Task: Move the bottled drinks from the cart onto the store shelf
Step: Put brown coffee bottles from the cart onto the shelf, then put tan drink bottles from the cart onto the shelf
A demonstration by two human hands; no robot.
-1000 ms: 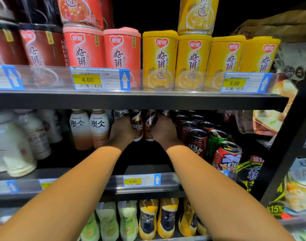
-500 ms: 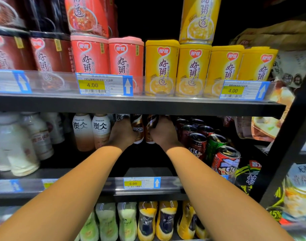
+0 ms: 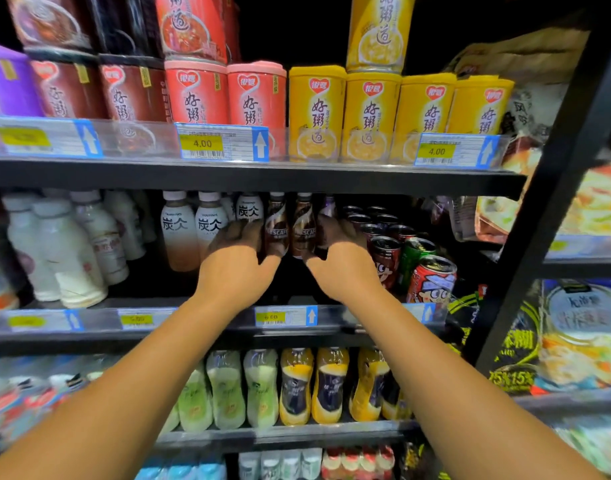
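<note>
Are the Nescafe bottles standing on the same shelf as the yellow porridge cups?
No, the Nescafe bottles stand one shelf below the yellow porridge cups.

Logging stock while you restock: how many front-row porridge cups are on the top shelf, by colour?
Purple cups: 1
Dark red cups: 2
Pink-red cups: 2
Yellow cups: 4
Total: 9 in view, not counting the ones stacked on top.
</note>
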